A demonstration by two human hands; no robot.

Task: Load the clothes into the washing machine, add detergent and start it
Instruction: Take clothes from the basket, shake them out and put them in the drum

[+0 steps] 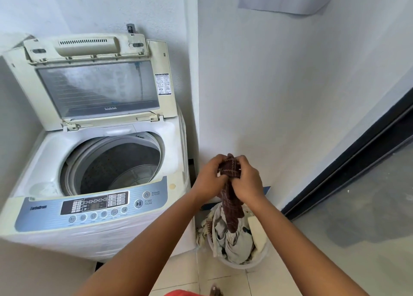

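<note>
Loading under way: first cloth in hand, drum appears empty.

Both the left hand [209, 179] and right hand [247, 180] grip a brown cloth [231, 192], bunched between them above the basket [243, 265] at 5 o'clock; more clothes [225, 237] remain inside it. The washer [93, 161] stands at 9 o'clock, lid [98, 83] raised, drum [118, 166] showing no laundry. Outstanding: loading, detergent (none visible), pressing start button [138, 203].
</note>
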